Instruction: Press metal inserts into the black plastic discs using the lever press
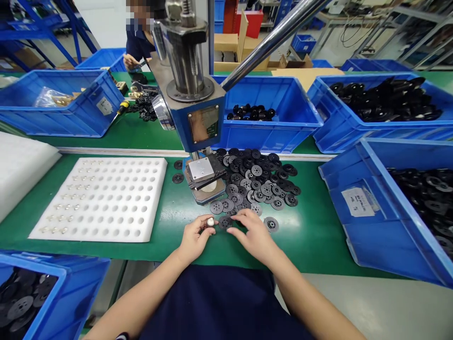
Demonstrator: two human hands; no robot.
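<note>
Between the thumb and fingers of my left hand (196, 237) is a small silvery-white metal part (211, 222), held upright. My right hand (255, 234) grips the edge of a flat black disc (225, 222) with holes in it, thumb below and fingers above. The disc lies just right of the metal part; a narrow gap seems to part them. Ahead of both hands stands a hand press (201, 118), a square metal block (201, 169) under its ram. A loose pile of black discs (256, 182) spreads to the right of its base.
A white foam tray (150, 222) with rows of holes lies left, small metal parts filling its left columns. Blue bins (339, 208) of black parts stand right, behind and at lower left. The press lever (276, 42) slants up right. Across the bench sits another person (139, 42).
</note>
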